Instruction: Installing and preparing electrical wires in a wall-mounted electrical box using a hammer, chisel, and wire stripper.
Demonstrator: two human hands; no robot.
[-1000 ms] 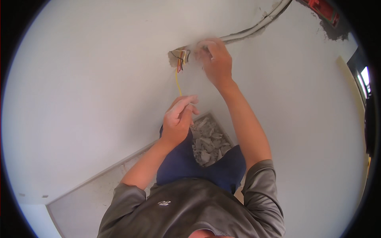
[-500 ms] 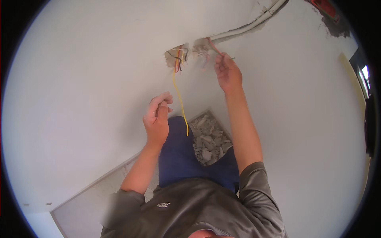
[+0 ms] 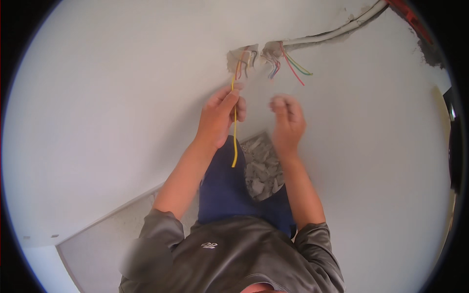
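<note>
Wall, white plaster, filled most of the view, with a chased groove carrying pale conduit from the upper right down to two rough openings. Floor, grey, lay beneath, with a heap of broken rubble between the person's knees, seemingly chipped out of the wall. Left hand was raised just below the left opening, fingers closed in a pinch on the yellow wire; the grip sat high on the wire, near where it left the opening, presumably to keep it taut and apart from the other strands, while the loose end hung down past the wrist. Right hand hovered near, below the right opening, fingers curled loosely inward and holding nothing visible. Bundle of coloured wires, red, green and blue, splayed free from the right opening, untouched.
</note>
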